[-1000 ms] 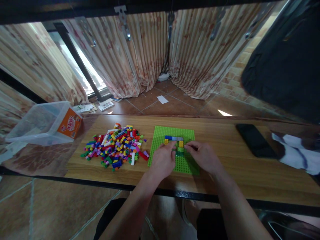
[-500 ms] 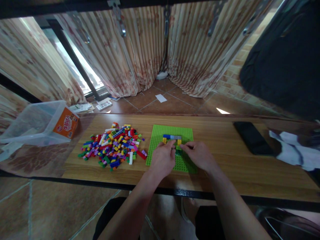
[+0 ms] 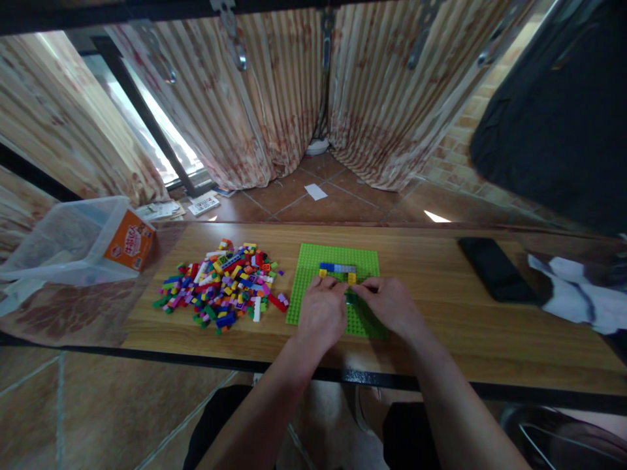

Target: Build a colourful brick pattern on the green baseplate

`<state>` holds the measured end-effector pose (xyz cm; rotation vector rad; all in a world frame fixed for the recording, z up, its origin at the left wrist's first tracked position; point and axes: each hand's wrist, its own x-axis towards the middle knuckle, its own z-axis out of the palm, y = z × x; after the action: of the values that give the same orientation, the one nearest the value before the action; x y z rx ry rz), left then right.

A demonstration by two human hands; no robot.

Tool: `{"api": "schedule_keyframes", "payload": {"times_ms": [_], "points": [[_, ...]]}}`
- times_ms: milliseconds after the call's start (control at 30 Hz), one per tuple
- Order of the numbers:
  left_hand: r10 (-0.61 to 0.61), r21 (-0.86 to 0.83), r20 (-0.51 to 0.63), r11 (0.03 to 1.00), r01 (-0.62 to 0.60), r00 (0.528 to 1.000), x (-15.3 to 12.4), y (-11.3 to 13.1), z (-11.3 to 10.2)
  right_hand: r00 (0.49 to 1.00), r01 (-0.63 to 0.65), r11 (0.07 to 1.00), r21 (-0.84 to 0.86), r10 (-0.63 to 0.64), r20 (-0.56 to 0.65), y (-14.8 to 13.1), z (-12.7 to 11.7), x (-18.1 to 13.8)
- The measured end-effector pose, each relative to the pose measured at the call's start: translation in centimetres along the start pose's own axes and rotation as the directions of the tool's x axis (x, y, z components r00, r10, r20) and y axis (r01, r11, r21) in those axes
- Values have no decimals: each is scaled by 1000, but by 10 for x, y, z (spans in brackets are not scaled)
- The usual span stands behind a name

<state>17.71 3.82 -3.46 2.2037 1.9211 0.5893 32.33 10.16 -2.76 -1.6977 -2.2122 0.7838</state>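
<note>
On the wooden table lies a green baseplate. A row of blue and grey bricks runs across it, with a yellow brick below its right end and another yellow brick at its left. My left hand is closed over the plate, its fingertips meeting those of my right hand. What it holds, if anything, is hidden. My right hand pinches at a small green brick just below the right yellow one; fingers mostly cover it.
A heap of mixed loose bricks spreads left of the baseplate. Beyond it, a clear plastic bin with an orange label stands at the far left. A black phone and crumpled white paper lie to the right.
My left hand has shifted slightly right, its fingers curling in toward my right fingertips and covering more of the green brick. My right hand has barely moved.
</note>
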Motion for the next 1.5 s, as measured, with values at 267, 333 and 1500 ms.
{"api": "schedule_keyframes", "payload": {"times_ms": [267,333,1500], "points": [[-4,-9,6,1000,4,1000,-2,0,-4,999,44,995,86,-45,16,8,-7,2],[-30,-9,-12,999,30,999,-2,0,-6,999,49,994,98,-50,16,9,-7,2],[-53,228,102,973,28,993,-22,22,19,999,-34,993,-109,30,-42,-6,3,3]]}}
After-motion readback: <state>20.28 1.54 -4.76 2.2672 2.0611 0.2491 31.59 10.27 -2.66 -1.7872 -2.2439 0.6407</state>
